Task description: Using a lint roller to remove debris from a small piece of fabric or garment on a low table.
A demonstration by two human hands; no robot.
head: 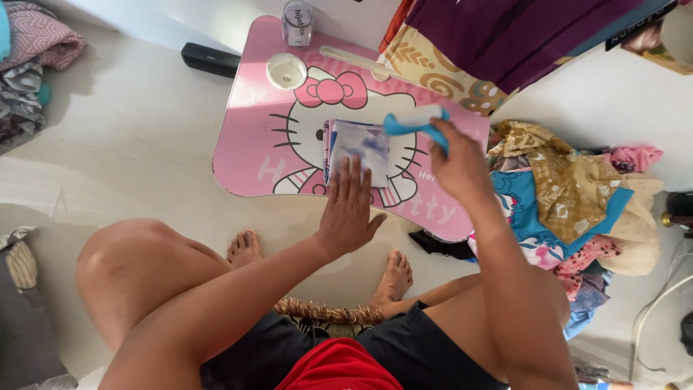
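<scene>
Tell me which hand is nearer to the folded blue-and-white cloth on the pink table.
Left. The left hand rests flat on the folded blue-and-white cloth; the right hand is raised beside it, holding a small blue iron.

There is one view, from a camera worn on the person's head. It looks steeply down over the knees and feet toward the floor (137, 137). It sits close: the forearms fill the lower half, running from 6 o'clock toward the centre. The pink worktop (249, 144) lies just above centre toward 12 o'clock, and a pile of cloth (570, 195) lies at 3 o'clock.
</scene>
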